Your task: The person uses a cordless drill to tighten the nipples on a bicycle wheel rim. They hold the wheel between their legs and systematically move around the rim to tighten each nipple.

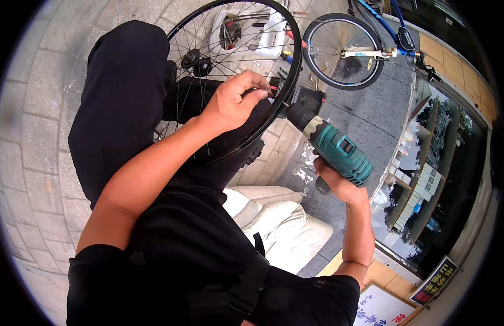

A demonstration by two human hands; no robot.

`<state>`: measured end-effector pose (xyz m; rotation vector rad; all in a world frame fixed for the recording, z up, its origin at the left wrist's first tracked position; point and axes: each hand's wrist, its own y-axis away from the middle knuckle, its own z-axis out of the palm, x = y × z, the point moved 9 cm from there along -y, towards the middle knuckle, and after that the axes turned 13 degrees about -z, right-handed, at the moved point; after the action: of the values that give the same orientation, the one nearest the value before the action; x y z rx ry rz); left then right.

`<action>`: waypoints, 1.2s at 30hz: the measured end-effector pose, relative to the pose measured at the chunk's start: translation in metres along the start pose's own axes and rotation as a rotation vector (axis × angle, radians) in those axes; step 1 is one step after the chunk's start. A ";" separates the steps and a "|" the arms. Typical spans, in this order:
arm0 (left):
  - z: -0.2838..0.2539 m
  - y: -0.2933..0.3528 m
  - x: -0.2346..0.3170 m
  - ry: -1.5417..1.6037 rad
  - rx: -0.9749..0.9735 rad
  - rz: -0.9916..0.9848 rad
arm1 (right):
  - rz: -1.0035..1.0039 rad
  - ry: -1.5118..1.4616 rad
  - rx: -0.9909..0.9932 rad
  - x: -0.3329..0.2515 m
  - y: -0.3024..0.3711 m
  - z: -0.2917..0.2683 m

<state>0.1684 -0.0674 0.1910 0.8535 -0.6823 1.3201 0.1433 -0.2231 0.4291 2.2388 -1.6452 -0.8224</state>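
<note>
A black bicycle wheel rim (297, 54) with thin spokes stands across my lap, its dark hub (196, 63) left of the middle. My left hand (235, 100) is inside the rim, thumb and index finger pinched on a spoke close to where it meets the rim. My right hand (341, 182) is wrapped round the grip of a teal and black cordless drill (341, 149). Its black chuck (301, 117) points at the outer side of the rim, level with my left fingertips. The bit's tip is at the rim; whether it sits in a hole cannot be made out.
Beyond the wheel lies a white tub (273, 41) with tools. A blue bicycle (390, 27) with its wheel (344, 51) stands at the far right. A dark tray (309, 100) is behind the drill. Pale cloth (287, 228) lies beside me; a glass window (420, 179) is at the right.
</note>
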 end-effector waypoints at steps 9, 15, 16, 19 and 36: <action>-0.021 0.029 0.030 -0.401 -0.084 0.306 | -0.081 0.117 0.053 -0.001 -0.004 0.004; -0.022 0.020 0.026 -0.376 -0.252 0.304 | -0.151 -0.040 0.200 -0.009 0.005 -0.004; -0.023 0.017 0.022 -0.346 -0.277 0.277 | -0.180 -0.046 0.226 -0.011 0.010 -0.006; -0.026 0.015 0.011 -0.247 -0.322 0.154 | -0.207 -0.057 0.257 -0.009 0.024 0.000; -0.024 0.015 0.006 -0.345 -0.325 0.206 | -0.216 -0.348 0.215 0.012 0.032 0.047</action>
<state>0.1531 -0.0437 0.1853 0.7638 -1.2482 1.2071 0.0934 -0.2393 0.4032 2.5737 -1.7268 -1.1998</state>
